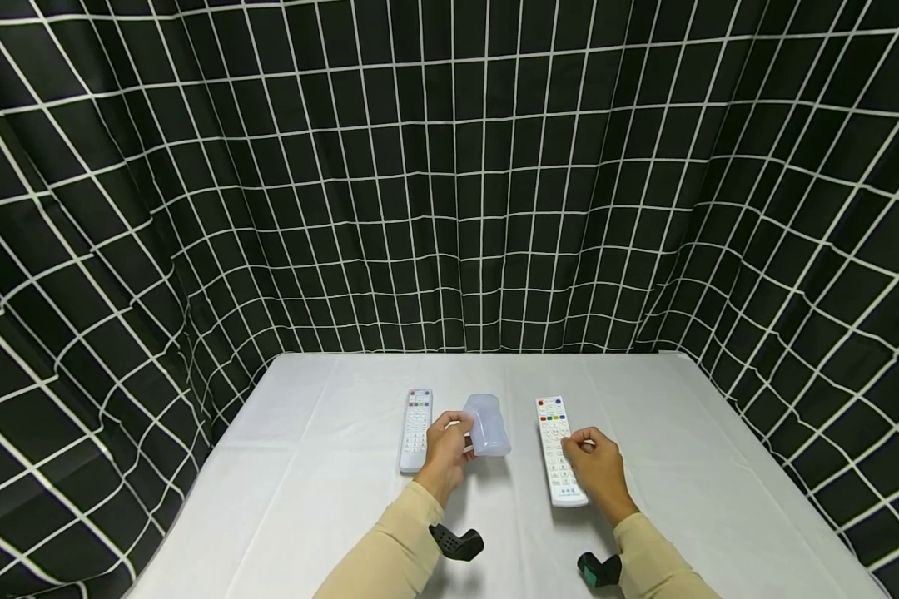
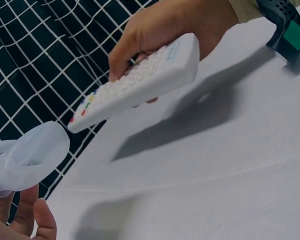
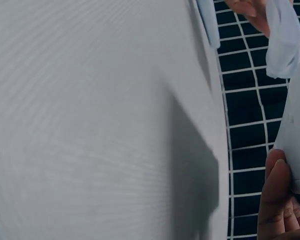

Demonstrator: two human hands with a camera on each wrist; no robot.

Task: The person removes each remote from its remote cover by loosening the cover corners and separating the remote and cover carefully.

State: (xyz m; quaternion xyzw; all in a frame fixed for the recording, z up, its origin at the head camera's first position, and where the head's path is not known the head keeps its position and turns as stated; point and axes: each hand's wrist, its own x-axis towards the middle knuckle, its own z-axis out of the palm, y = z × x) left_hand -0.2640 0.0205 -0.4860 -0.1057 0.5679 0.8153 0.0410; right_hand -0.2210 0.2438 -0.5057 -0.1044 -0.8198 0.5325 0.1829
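Note:
My left hand (image 1: 447, 449) pinches a soft, translucent silicone sleeve (image 1: 487, 426) by its left side, raised over the middle of the table. In the left wrist view the sleeve (image 2: 37, 155) looks thin-walled, with an opening facing the remote. To its right, my right hand (image 1: 601, 470) grips a white remote control (image 1: 553, 449) above the tablecloth, buttons up. The remote's shadow falls beneath it, and its coloured keys (image 2: 87, 102) point toward the sleeve. Sleeve and remote are apart. The right wrist view shows my thumb and fingers around the remote's casing (image 3: 299, 130).
A second remote control (image 1: 417, 428), pale bluish-white, lies on the table just left of my left hand. White cloth covers the table (image 1: 330, 499). Black curtains (image 1: 457, 183) with a white grid stand behind and on both sides. Each wrist wears a black camera mount (image 1: 457, 542).

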